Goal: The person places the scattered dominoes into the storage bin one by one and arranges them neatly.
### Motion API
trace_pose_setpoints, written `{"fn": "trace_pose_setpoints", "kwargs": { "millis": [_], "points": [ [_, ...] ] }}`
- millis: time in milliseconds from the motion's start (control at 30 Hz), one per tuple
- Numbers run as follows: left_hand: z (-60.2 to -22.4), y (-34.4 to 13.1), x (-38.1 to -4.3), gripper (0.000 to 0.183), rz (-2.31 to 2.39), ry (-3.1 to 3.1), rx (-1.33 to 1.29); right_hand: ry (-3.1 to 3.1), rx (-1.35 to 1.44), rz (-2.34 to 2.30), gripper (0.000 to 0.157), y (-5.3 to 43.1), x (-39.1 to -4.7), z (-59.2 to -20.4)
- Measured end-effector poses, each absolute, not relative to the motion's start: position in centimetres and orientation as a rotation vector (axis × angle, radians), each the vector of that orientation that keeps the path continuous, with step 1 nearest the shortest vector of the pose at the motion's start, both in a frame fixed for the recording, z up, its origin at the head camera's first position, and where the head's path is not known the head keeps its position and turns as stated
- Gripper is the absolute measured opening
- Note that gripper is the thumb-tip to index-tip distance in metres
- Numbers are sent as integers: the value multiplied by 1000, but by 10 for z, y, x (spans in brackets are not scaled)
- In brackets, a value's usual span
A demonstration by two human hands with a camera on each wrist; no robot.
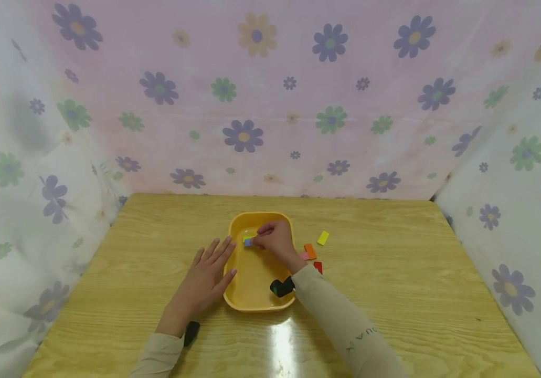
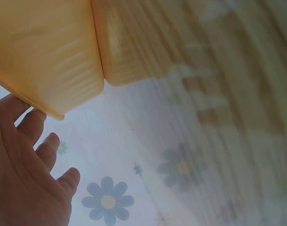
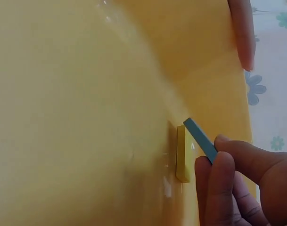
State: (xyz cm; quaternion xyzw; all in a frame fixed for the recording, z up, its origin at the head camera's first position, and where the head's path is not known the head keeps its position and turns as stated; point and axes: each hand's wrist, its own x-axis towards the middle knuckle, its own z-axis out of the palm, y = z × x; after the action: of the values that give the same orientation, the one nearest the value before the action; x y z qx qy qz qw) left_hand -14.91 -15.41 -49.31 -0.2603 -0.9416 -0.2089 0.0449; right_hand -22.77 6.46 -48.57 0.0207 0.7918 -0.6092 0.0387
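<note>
A yellow plastic tray [image 1: 259,309] stands on the table. Inside it, my right hand [image 1: 277,242] pinches a small flat blue block [image 3: 200,140] between thumb and fingers. A yellow block [image 3: 183,154] is in the tray close beside the blue one; in the right wrist view the blue one slants over its edge. With fingers extended, my left hand [image 1: 202,283] rests against the tray's left rim. In the left wrist view, some left fingertips [image 2: 34,123] are at the rim.
To the right of the tray lie a yellow block [image 1: 323,238], an orange block [image 1: 310,251], a pink block [image 1: 304,255] and a red block [image 1: 318,267], partly behind the right sleeve. Flowered cloth [image 1: 261,105] surrounds the wooden table [image 1: 393,252] at the back and sides.
</note>
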Motion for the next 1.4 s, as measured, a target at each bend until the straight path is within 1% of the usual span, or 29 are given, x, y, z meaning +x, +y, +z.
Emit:
{"fn": "trace_pose_setpoints", "kwargs": {
  "millis": [233, 567, 800, 1000, 1400],
  "points": [
    [-494, -154, -149, 64, -651, -2895, -787, 2435, 66, -1732, 28, 67, -225, -487],
    [-494, -155, -151, 64, -651, -2889, -795, 2526, 75, -1554, 31, 66, -229, -487],
    [-494, -155, -151, 64, -686, -2894, -802, 2559, 111, -1518, 24, 65, -231, -485],
    [-493, -154, -150, 64, -699, -2887, -804, 2601, 122, -1513, 27, 63, -231, -484],
    [-494, -155, -149, 64, -706, -2887, -798, 2632, 103, -1519, 25, 61, -230, -485]
  ]
}}
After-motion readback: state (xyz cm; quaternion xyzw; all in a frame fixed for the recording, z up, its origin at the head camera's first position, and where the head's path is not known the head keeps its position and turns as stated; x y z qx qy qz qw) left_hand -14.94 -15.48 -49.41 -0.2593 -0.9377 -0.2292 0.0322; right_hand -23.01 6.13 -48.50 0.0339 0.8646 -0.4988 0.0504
